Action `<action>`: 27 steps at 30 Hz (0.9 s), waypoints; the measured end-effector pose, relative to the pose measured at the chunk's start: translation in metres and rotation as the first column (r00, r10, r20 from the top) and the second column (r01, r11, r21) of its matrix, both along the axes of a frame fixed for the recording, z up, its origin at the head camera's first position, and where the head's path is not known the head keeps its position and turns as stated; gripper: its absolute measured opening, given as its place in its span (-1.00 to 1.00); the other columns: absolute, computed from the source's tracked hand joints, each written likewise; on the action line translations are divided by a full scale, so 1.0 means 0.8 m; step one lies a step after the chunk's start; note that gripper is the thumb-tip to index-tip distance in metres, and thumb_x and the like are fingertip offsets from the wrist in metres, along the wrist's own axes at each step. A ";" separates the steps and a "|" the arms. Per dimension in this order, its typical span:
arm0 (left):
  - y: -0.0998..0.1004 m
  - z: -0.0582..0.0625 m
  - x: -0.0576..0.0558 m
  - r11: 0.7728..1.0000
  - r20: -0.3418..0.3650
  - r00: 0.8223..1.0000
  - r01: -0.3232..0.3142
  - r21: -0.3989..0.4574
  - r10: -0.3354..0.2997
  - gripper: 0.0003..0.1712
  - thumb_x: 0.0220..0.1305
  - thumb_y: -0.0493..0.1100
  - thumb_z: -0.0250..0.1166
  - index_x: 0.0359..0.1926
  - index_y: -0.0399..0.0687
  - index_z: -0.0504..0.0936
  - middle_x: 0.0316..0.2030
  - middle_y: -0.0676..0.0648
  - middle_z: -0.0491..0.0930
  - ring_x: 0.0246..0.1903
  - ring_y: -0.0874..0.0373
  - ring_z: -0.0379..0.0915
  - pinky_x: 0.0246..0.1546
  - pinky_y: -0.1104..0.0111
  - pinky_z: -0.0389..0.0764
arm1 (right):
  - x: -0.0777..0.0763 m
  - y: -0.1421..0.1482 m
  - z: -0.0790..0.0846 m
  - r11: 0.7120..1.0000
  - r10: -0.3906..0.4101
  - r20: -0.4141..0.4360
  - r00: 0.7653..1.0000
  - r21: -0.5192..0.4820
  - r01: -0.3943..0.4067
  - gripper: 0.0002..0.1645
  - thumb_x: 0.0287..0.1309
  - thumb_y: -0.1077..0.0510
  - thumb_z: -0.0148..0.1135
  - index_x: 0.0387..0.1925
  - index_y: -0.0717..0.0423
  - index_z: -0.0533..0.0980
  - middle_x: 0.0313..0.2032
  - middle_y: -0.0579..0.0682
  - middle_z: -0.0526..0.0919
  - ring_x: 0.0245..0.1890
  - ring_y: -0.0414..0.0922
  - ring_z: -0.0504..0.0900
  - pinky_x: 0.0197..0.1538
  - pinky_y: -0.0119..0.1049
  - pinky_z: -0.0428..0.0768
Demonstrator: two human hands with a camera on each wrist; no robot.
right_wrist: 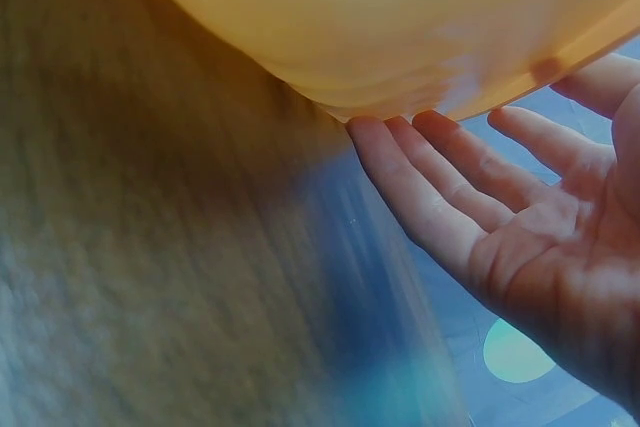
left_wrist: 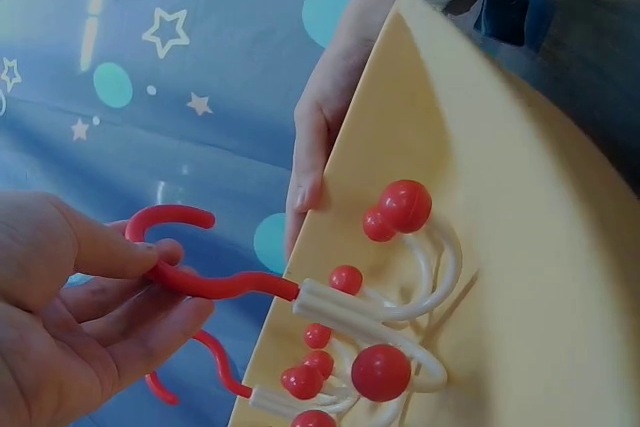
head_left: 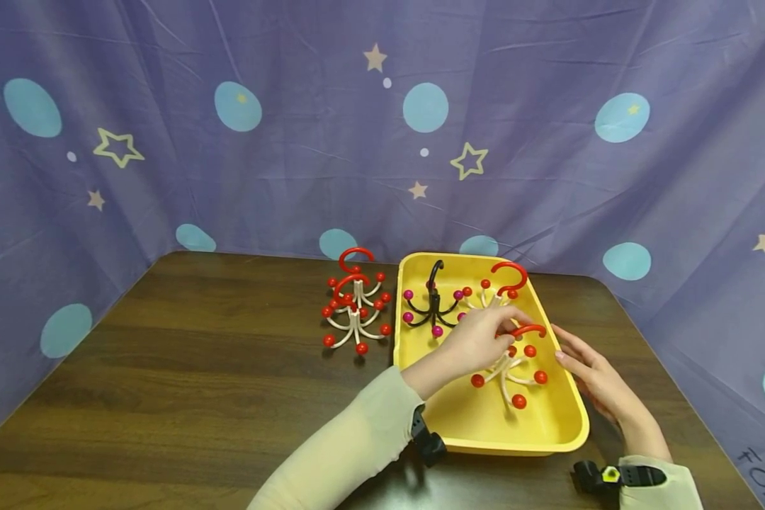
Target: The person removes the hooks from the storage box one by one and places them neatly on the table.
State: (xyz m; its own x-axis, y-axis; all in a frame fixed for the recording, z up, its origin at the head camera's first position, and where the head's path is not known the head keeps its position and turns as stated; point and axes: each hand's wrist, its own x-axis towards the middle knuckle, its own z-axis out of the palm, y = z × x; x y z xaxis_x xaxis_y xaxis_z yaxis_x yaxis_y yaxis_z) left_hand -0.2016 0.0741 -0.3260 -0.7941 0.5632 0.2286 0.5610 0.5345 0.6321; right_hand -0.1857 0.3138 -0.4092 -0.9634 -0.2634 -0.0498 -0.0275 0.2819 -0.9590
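left hand pinches near hanger by its hook, thumb closed to fingers; its arms hang inside tray. right hand, fingers nearly straight, touches tray's side. risk: sideways pull may snag balls on rear hanger; slack pinch may let it swing.

A red hook is being pinched between the thumb and fingers of the left hand. From it a white stem is being held at a slant, its curved white arms and red balls being seen against the inside of a yellow tray. Below, a second red hook is being partly hidden by the fingers, its stem being cropped by the lower edge. The tray's rim is being touched by the right hand, and a blue curtain with stars and dots is being shown behind
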 end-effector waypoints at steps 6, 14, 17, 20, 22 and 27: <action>-0.004 -0.001 0.002 0.998 0.011 1.000 -0.016 0.058 0.015 -0.69 0.20 -0.28 0.19 -0.06 0.14 0.58 -0.34 0.13 0.63 -0.42 0.43 0.43 -0.40 0.65 0.38 | -0.001 -0.001 0.001 1.000 -0.006 -0.005 1.000 0.017 0.006 -0.27 0.33 0.03 -0.11 0.40 0.13 -0.13 0.11 -0.03 0.35 -0.09 -0.40 0.52 -0.12 -0.30 0.57; -0.016 0.004 0.004 0.991 -0.015 1.000 0.001 0.132 0.001 -0.64 0.20 -0.31 0.16 -0.01 0.11 0.58 -0.20 0.09 0.64 -0.29 0.41 0.48 -0.40 0.65 0.40 | -0.001 -0.001 0.001 1.000 -0.011 -0.007 1.000 0.024 0.011 -0.28 0.34 0.04 -0.11 0.40 0.13 -0.12 0.13 0.08 0.32 -0.10 -0.41 0.52 -0.12 -0.32 0.57; -0.020 0.006 0.005 0.989 -0.042 0.999 0.004 0.146 0.002 -0.64 0.20 -0.31 0.16 0.00 0.10 0.58 -0.16 0.09 0.64 -0.28 0.41 0.49 -0.42 0.66 0.39 | -0.001 -0.001 0.001 1.000 -0.009 -0.007 1.000 0.021 0.009 -0.28 0.34 0.05 -0.12 0.40 0.12 -0.12 0.13 0.05 0.32 -0.10 -0.41 0.52 -0.12 -0.33 0.57; -0.023 0.008 0.005 0.987 -0.049 0.999 0.001 0.161 0.007 -0.64 0.20 -0.30 0.16 0.00 0.10 0.58 -0.13 0.10 0.63 -0.26 0.42 0.50 -0.42 0.67 0.39 | -0.001 0.000 0.000 1.000 -0.002 -0.008 1.000 0.013 0.002 -0.29 0.34 0.07 -0.12 0.40 0.13 -0.12 0.09 -0.05 0.35 -0.10 -0.40 0.52 -0.12 -0.32 0.57; -0.026 0.009 0.005 0.984 -0.050 0.999 0.003 0.180 0.006 -0.64 0.21 -0.29 0.16 0.01 0.10 0.59 -0.10 0.11 0.62 -0.25 0.41 0.50 -0.42 0.67 0.39 | -0.001 0.000 0.000 1.000 0.000 -0.009 1.000 0.006 0.000 -0.29 0.34 0.07 -0.12 0.39 0.14 -0.12 0.07 -0.13 0.37 -0.10 -0.40 0.52 -0.13 -0.32 0.57; -0.035 0.014 0.008 0.973 -0.060 0.998 0.013 0.230 0.000 -0.65 0.21 -0.30 0.15 -0.01 0.08 0.60 -0.09 0.12 0.61 -0.22 0.41 0.52 -0.36 0.69 0.43 | 0.000 -0.001 -0.001 1.000 -0.003 -0.009 1.000 -0.005 0.003 -0.28 0.33 0.07 -0.11 0.39 0.16 -0.11 0.02 -0.22 0.39 -0.10 -0.38 0.53 -0.13 -0.31 0.57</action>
State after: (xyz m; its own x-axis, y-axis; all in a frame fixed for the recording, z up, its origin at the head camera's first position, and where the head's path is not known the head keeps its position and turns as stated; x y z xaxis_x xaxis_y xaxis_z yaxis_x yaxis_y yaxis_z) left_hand -0.1949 0.0459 -0.3150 -0.7718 0.4952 0.3989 0.6040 0.3748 0.7033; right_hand -0.1861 0.3130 -0.4098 -0.9645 -0.2610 -0.0402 -0.0350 0.2774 -0.9601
